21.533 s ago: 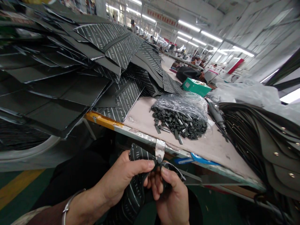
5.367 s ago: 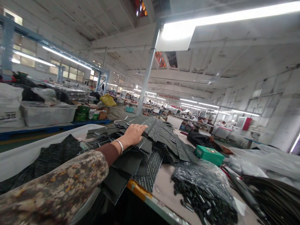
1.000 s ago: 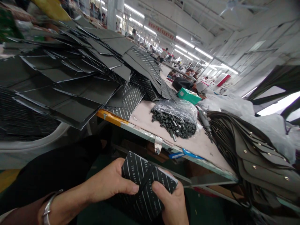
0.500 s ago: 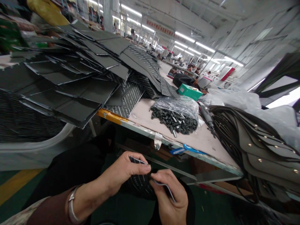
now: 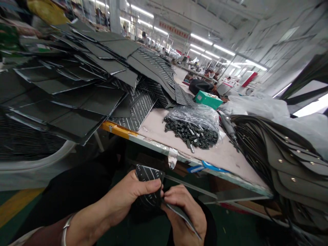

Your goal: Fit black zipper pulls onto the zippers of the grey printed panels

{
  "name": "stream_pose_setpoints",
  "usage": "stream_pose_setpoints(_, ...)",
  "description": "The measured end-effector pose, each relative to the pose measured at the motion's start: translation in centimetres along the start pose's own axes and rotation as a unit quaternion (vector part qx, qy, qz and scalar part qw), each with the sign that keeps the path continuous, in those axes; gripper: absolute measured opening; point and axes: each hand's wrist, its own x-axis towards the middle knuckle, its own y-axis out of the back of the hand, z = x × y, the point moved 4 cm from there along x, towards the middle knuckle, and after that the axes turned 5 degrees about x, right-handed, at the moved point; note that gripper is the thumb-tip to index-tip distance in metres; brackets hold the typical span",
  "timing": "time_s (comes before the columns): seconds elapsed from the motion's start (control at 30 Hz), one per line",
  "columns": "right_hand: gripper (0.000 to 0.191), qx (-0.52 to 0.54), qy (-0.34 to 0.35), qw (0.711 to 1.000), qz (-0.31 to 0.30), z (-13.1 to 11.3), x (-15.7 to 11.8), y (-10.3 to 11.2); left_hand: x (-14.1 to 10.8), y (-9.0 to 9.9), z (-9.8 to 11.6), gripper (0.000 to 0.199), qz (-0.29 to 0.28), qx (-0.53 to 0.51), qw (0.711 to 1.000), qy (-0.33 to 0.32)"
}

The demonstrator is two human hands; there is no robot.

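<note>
Long factory hall under strip lights, and low in the view, below the edge of a worktable, a small black panel with white printed dashes [image 5: 149,181] is pinched in the left hand [image 5: 128,196], thumb on its face and fingers closed narrowly behind it. Just beside it, the right hand [image 5: 183,212] grips a thin dark strip [image 5: 183,220] between thumb and fingers, its end angling down and away. The fingers hide the join, so whether strip and panel are attached is hard to say. Both hands are over a dark lap, below the table's orange-taped edge [image 5: 115,130]. On the table's pale cover lies a clear plastic bag of small dark metal parts [image 5: 191,133], with a heap of large black printed panels [image 5: 77,92] to the left and a stack of grey riveted panels [image 5: 292,174] to the right.
</note>
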Motion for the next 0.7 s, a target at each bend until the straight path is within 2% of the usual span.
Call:
stream_pose_setpoints(0.03, 0.015, 0.043, -0.019, 0.999, 0.020, 0.1, -0.1, -0.1, 0.1, 0.0, 0.1, 0.036, 0.000, -0.012, 1.000, 0.006)
stream_pose_setpoints(0.1, 0.004, 0.154, -0.119, 0.977, 0.085, 0.8, -0.2, -0.4, 0.3, -0.2, 0.3, 0.036, -0.011, -0.029, 0.999, 0.012)
stream_pose_setpoints(0.17, 0.017, 0.250, -0.225, 0.931, 0.139, 1.5, -0.3, -0.9, 0.5, -0.6, 0.7, 0.037, -0.030, -0.030, 0.999, 0.010)
stream_pose_setpoints(0.23, 0.029, 0.298, -0.283, 0.899, 0.152, 1.7, 0.1, -1.5, 0.7, -0.8, 1.3, 0.039, -0.033, -0.016, 0.999, 0.004)
stream_pose_setpoints(0.33, 0.039, 0.312, -0.306, 0.883, 0.170, 1.8, 0.8, -1.7, 1.1, -1.0, 2.2, 0.038, -0.010, 0.016, 1.000, -0.018)
stream_pose_setpoints(0.57, 0.038, 0.278, -0.321, 0.885, 0.188, 2.2, 1.1, -1.7, 1.6, -1.0, 3.0, 0.030, 0.008, 0.050, 0.999, -0.002)
stream_pose_setpoints(0.7, 0.035, 0.295, -0.308, 0.890, 0.160, 2.7, 1.1, -1.2, 2.0, -0.9, 2.8, 0.028, 0.017, 0.025, 1.000, 0.008)
